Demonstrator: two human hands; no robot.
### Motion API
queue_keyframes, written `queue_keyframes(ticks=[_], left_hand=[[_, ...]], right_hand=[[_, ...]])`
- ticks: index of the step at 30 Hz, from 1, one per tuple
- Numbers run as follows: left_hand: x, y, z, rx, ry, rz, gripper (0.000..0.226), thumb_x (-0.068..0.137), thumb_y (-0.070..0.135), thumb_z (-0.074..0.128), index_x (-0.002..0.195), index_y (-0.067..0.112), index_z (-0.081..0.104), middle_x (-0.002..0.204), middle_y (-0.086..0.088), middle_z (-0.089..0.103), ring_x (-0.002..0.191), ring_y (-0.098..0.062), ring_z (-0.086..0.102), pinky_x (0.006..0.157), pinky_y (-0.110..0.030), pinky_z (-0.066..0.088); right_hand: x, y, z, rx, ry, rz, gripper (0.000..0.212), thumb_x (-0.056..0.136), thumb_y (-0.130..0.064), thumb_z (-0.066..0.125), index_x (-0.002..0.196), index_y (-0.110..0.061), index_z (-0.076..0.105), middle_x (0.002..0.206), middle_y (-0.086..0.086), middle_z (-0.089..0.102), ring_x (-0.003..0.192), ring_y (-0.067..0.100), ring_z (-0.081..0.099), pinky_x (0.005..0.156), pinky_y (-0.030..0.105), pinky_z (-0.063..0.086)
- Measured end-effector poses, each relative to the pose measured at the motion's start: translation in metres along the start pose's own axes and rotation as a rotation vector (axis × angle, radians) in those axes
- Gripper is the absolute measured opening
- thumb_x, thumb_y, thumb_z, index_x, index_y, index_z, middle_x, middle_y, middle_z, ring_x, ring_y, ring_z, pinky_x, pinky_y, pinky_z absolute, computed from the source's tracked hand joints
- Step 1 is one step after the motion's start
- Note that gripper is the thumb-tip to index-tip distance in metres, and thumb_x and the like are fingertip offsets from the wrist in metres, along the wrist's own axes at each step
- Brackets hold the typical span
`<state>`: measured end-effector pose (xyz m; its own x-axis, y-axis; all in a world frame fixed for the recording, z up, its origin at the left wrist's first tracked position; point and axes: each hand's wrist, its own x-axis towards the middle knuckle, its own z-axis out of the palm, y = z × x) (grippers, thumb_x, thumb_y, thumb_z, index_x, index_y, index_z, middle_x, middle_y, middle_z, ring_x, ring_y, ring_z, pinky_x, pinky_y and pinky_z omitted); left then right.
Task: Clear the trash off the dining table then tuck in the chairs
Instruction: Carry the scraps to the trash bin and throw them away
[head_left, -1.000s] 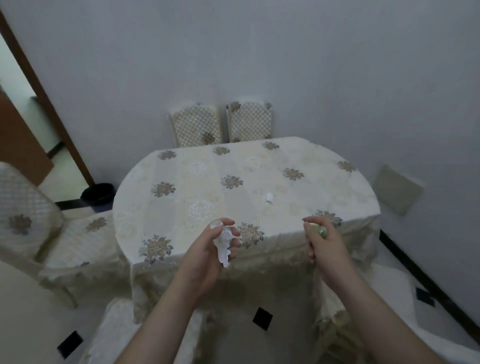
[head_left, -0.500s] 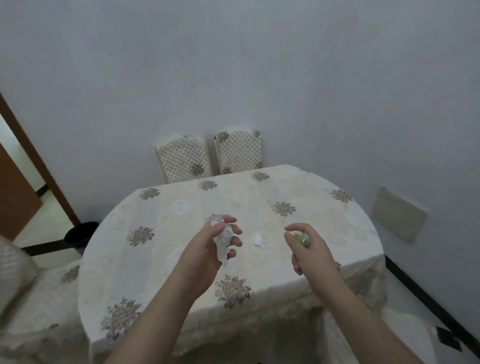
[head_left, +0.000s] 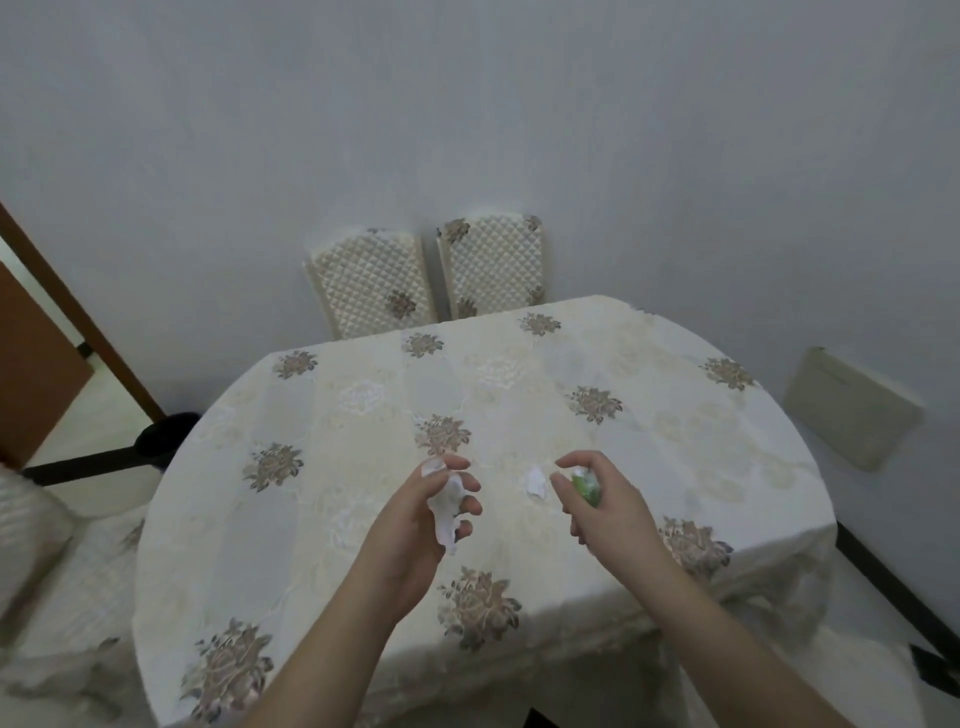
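Note:
My left hand (head_left: 415, 525) is closed on a crumpled white tissue (head_left: 448, 512) above the middle of the dining table (head_left: 322, 499), which wears a cream floral cloth. My right hand (head_left: 605, 512) grips a small green wrapper (head_left: 586, 484), with thumb and forefinger reaching toward a small white paper scrap (head_left: 535, 482) lying on the cloth just left of the fingertips. Two quilted chairs (head_left: 374, 288) (head_left: 493, 265) stand against the far side of the table by the wall.
A black waste bin (head_left: 166, 439) stands on the floor past the table's left edge, near a brown door frame (head_left: 78, 317). Another covered chair (head_left: 47, 561) sits at the left. A beige wall panel (head_left: 852, 408) is at the right.
The view has moved closer over the table. Both hands have advanced over the tabletop, and my right hand has come up beside the white scrap.

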<state>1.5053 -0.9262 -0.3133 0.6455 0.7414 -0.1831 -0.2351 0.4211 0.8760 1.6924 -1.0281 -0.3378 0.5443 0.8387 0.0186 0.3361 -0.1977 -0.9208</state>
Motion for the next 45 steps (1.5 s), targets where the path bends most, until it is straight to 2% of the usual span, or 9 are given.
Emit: queue_keyframes(ticks=[3, 7, 13, 20, 22, 27, 31, 36, 45], left_hand=[[0.031, -0.003, -0.020, -0.073, -0.010, -0.036, 0.025, 0.081, 0.024, 0.055, 0.101, 0.009, 0.059, 0.083, -0.007, 0.060, 0.067, -0.021, 0.052, 0.060, -0.032, 0.034], [0.071, 0.011, -0.040, -0.098, -0.040, -0.069, 0.025, 0.080, 0.024, 0.055, 0.099, 0.009, 0.061, 0.081, -0.007, 0.062, 0.067, -0.021, 0.053, 0.061, -0.031, 0.034], [0.126, 0.018, -0.054, -0.080, -0.099, -0.120, 0.025, 0.084, 0.021, 0.055, 0.105, 0.007, 0.059, 0.085, -0.007, 0.062, 0.069, -0.020, 0.053, 0.062, -0.030, 0.034], [0.172, -0.015, -0.056, -0.155, -0.090, -0.245, 0.019, 0.084, 0.020, 0.054, 0.098, 0.010, 0.060, 0.082, -0.007, 0.060, 0.068, -0.020, 0.051, 0.063, -0.030, 0.034], [0.183, -0.024, -0.056, -0.135, -0.068, -0.258, 0.017, 0.082, 0.017, 0.059, 0.098, 0.009, 0.061, 0.082, -0.008, 0.061, 0.068, -0.021, 0.053, 0.063, -0.030, 0.035], [0.207, -0.034, -0.053, -0.079, 0.039, -0.258, 0.016, 0.095, 0.018, 0.047, 0.100, 0.010, 0.059, 0.080, -0.005, 0.063, 0.067, -0.019, 0.056, 0.063, -0.031, 0.035], [0.225, -0.034, -0.048, -0.018, 0.103, -0.248, 0.025, 0.081, 0.027, 0.052, 0.099, 0.011, 0.060, 0.081, -0.004, 0.063, 0.068, -0.019, 0.055, 0.063, -0.030, 0.036], [0.239, -0.037, -0.047, -0.020, 0.168, -0.245, 0.025, 0.080, 0.025, 0.053, 0.099, 0.011, 0.062, 0.082, -0.005, 0.063, 0.068, -0.020, 0.055, 0.064, -0.031, 0.033], [0.242, -0.052, -0.044, -0.039, 0.216, -0.297, 0.024, 0.079, 0.025, 0.053, 0.099, 0.012, 0.058, 0.081, -0.004, 0.060, 0.068, -0.018, 0.051, 0.063, -0.030, 0.029]], right_hand=[[0.025, 0.009, 0.013, -0.099, -0.012, 0.024, 0.013, 0.092, -0.040, 0.059, 0.104, -0.037, 0.053, 0.082, 0.001, 0.064, 0.057, 0.007, 0.062, 0.053, 0.024, 0.051], [0.062, 0.015, 0.033, -0.221, -0.042, 0.059, 0.018, 0.091, -0.043, 0.060, 0.106, -0.038, 0.051, 0.090, -0.004, 0.062, 0.064, 0.024, 0.064, 0.055, 0.030, 0.048], [0.097, 0.031, 0.057, -0.252, -0.032, 0.068, 0.042, 0.080, -0.047, 0.072, 0.116, -0.040, 0.050, 0.094, -0.010, 0.062, 0.073, 0.001, 0.056, 0.058, 0.012, 0.038], [0.131, 0.078, 0.062, -0.338, -0.026, 0.122, 0.046, 0.079, -0.039, 0.075, 0.121, -0.028, 0.059, 0.111, -0.009, 0.055, 0.095, 0.001, 0.049, 0.073, 0.001, 0.031], [0.146, 0.093, 0.059, -0.341, -0.043, 0.117, 0.046, 0.079, -0.037, 0.076, 0.121, -0.027, 0.060, 0.112, -0.008, 0.055, 0.096, 0.002, 0.049, 0.075, 0.003, 0.031], [0.189, 0.134, 0.063, -0.387, -0.135, 0.133, 0.048, 0.080, -0.037, 0.074, 0.124, -0.028, 0.059, 0.118, -0.002, 0.053, 0.103, 0.011, 0.053, 0.084, 0.020, 0.037], [0.217, 0.164, 0.074, -0.481, -0.260, 0.181, 0.051, 0.084, -0.042, 0.069, 0.130, -0.029, 0.053, 0.124, -0.001, 0.047, 0.105, 0.019, 0.057, 0.083, 0.029, 0.045], [0.230, 0.191, 0.089, -0.523, -0.337, 0.224, 0.058, 0.085, -0.041, 0.067, 0.135, -0.021, 0.045, 0.131, 0.003, 0.042, 0.107, 0.025, 0.057, 0.081, 0.034, 0.047], [0.233, 0.213, 0.096, -0.616, -0.350, 0.247, 0.058, 0.080, -0.041, 0.072, 0.121, -0.011, 0.044, 0.120, 0.008, 0.040, 0.088, 0.028, 0.059, 0.069, 0.033, 0.047]])
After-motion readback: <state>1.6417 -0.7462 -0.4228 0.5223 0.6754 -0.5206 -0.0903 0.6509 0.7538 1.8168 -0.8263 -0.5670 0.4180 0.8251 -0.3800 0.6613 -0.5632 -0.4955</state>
